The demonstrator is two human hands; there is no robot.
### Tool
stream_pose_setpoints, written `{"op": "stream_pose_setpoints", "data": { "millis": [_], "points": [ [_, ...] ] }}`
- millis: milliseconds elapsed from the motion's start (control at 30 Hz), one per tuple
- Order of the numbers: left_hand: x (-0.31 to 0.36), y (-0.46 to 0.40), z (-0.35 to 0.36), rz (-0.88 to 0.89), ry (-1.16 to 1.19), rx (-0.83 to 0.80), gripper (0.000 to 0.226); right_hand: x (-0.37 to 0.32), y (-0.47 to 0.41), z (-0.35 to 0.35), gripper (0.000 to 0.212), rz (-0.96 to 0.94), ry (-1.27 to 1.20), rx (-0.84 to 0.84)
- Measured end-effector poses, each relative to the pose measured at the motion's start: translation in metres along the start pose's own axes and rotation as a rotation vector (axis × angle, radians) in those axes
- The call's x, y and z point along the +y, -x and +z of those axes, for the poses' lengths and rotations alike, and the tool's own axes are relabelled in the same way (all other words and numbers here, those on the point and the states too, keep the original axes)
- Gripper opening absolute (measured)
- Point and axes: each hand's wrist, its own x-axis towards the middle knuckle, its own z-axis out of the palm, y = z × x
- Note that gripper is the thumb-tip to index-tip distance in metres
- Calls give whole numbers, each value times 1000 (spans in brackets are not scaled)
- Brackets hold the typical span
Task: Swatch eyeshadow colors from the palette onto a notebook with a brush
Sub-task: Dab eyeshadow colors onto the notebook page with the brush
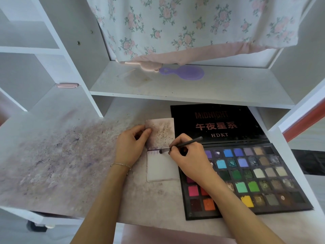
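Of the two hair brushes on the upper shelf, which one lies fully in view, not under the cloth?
The purple hair brush. It lies open to view on the shelf, while the pink one beside it is partly hidden under the floral cloth.

You've got a white desk (61, 155) with purple-grey powder smears heaviest toward 9 o'clock. At 12 o'clock, a white shelf (175, 85) carries a purple hand mirror (186, 72) touching a pink brush-like item (146, 65) at its 9 o'clock; floral fabric (175, 23) hangs over the shelf's back. At 10 o'clock a pink clip-like piece (67, 85) sits on the divider edge, and at 7 o'clock you'll see a caster wheel (36, 226).
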Motion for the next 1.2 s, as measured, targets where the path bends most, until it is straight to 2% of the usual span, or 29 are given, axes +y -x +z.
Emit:
{"op": "stream_pose_setpoints", "data": {
  "millis": [133,333,633,867,1200],
  "points": [
    [0,0,0,-2,4,2,14,0,0,0,13,-3,0,5],
    [0,0,0,4,-2,2,14,-1,0,0,20,-3,3,6],
    [-4,-1,0,14,-15,-1,11,-8,1,-8,29,9,-227,108],
    [-4,-2,0,-2,21,2,9,-5,7,-24,28,-12,-245,202],
    [-4,-2,0,6,35,4,14,19,40,-78,26,28,1,435]
  ]
}}
